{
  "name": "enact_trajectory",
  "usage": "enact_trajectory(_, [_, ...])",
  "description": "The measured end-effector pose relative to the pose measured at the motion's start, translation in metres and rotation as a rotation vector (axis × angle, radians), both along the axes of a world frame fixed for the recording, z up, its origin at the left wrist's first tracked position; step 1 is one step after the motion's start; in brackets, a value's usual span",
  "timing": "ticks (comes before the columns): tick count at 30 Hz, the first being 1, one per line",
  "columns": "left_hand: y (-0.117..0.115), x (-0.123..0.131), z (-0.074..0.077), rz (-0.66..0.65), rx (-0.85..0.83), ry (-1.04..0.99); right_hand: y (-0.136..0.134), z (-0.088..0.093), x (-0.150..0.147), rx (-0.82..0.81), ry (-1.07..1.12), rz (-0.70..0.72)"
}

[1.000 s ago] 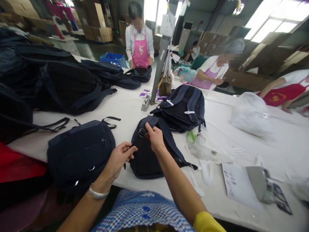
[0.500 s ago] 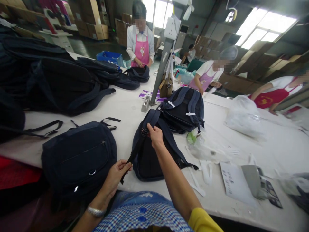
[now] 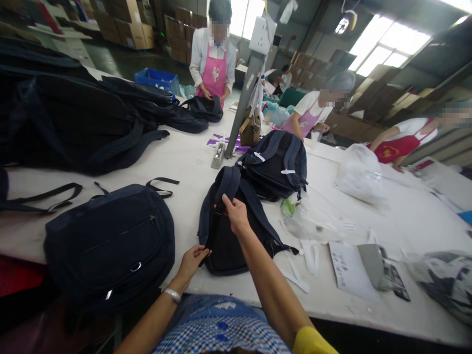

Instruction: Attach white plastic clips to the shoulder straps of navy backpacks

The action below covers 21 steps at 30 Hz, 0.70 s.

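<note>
Backpack [image 3: 230,253], lying on the table [image 3: 184,155] before you: your right hand [image 3: 236,216] pinches its shoulder strap [image 3: 228,180]; your left hand [image 3: 192,264] grips the black webbing [image 3: 213,232] (best pulled straight and untwisted, with the strap held firm).

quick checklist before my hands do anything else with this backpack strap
1. Right hand gripping the padded strap: ok, thumb on top.
2. Left hand holding the black webbing: ok, pinched near its lower end.
3. Backpack lying on the table, straps up: ok.
4. Join between webbing and padded strap sound: cannot tell, too dark.
5. Apart from the backpack on the left: ok, white tabletop shows between.
6. Apart from the backpack behind: cannot tell, they overlap in view.
</note>
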<state>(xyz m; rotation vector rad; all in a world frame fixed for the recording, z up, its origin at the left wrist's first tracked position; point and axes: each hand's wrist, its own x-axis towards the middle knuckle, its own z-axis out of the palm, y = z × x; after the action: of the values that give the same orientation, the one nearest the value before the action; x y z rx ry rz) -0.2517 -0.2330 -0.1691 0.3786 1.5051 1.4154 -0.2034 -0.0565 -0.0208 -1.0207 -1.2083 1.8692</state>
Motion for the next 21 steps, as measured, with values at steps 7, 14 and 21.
enact_trajectory(7, [0.025,-0.029,0.025,-0.034,-0.015,0.467,-0.007,0.019,0.020,-0.060,-0.002,0.172])
enact_trajectory(14, [0.030,-0.034,0.063,-0.284,0.022,0.379,-0.011,0.018,0.029,-0.077,0.032,0.191])
enact_trajectory(21, [0.043,-0.022,0.074,-0.253,0.018,0.440,-0.008,0.016,0.034,-0.105,0.095,0.185])
